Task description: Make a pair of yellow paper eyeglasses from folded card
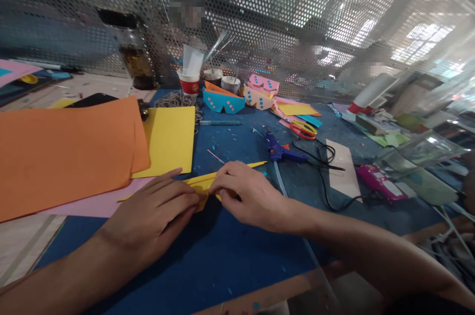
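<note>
A strip of folded yellow paper (202, 186) lies on the blue mat, its narrow pointed end reaching out to the right. My left hand (158, 206) is over its left part, fingertips closed against the paper near the fold. Close beside it, my right hand (247, 196) pinches the same strip with curled fingers. Both hands hide much of the paper between them. Just beyond my right hand rests a blue glue gun (284, 151).
Orange sheets (70, 152) and a yellow sheet (172, 142) lie at left. Paper masks (224, 101), a red-and-white cup (189, 83) and a dark-lidded jar (135, 58) stand along the perforated screen. Scissors (303, 129), a black cord and a magenta device (380, 182) are at right.
</note>
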A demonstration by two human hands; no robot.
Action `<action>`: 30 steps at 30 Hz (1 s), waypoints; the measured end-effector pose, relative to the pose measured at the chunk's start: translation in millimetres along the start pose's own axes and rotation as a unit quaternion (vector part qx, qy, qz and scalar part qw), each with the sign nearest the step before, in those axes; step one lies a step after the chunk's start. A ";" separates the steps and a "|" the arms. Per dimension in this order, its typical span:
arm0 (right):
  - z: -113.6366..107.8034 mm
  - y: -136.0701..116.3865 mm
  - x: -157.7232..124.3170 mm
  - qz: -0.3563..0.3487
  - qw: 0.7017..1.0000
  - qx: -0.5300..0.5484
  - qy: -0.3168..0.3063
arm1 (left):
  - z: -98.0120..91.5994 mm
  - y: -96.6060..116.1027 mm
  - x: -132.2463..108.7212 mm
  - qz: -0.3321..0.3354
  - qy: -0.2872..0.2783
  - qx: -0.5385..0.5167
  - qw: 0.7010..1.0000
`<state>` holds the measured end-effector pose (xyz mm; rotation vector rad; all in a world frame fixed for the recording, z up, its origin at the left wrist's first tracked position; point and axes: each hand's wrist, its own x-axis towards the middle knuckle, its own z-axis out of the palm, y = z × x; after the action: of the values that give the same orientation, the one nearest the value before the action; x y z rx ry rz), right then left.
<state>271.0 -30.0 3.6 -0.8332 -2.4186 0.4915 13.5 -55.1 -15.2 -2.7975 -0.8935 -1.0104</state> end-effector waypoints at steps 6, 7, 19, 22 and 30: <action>-1.3 0.0 0.8 -0.002 1.000 0.009 -0.007 | -2.1 -0.5 -1.2 -0.002 -0.003 0.006 1.000; -1.5 -0.1 0.8 -0.001 1.000 0.011 -0.005 | -2.2 -0.8 -1.9 -0.005 -0.004 0.003 1.000; -3.7 5.1 0.6 0.009 0.997 0.076 0.009 | -0.9 -7.6 -10.5 -0.041 -0.024 -0.025 0.999; -3.8 7.0 0.9 0.010 0.996 0.089 0.017 | -0.3 -9.1 -11.2 -0.046 -0.032 -0.041 0.998; -9.4 5.1 4.4 0.055 0.992 0.114 0.002 | -4.2 -12.6 -7.5 -0.025 -0.013 -0.011 1.000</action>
<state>275.9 -21.7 10.2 -0.8677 -2.2674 0.7909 -0.2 -49.3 -18.4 -2.8259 -0.9655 -0.9979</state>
